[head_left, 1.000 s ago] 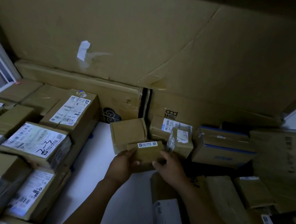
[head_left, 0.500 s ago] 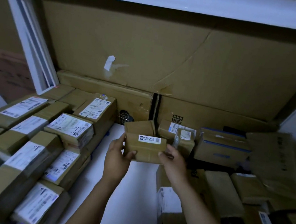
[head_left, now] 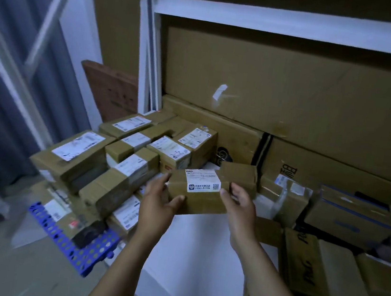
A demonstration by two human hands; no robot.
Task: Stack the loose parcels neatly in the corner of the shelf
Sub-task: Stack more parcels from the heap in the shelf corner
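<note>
Head view: at the centre of the frame both hands hold one small brown parcel [head_left: 199, 199] up above the bare white shelf [head_left: 200, 253]. The left hand [head_left: 158, 201] grips its left end, fingers [head_left: 160, 180] curled over the top edge and thumb pressed on the near face. The right hand [head_left: 239, 209] grips the right end the same way, its fingers clamped on the upper corner. A white label [head_left: 203, 182] with a blue band wraps over the parcel's top edge.

Just behind the parcel, slightly right, stands a plain small box [head_left: 239, 176]. In the centre left of the frame, labelled parcels [head_left: 129, 154] lie packed side by side and in layers at the shelf's left corner. Below them, in the lower left, sits a blue perforated tray [head_left: 72, 241]. At the right of the frame more boxes [head_left: 350, 213] lie loosely, some tilted. A large cardboard sheet [head_left: 296, 91] covers the back of the shelf, upper centre.
</note>
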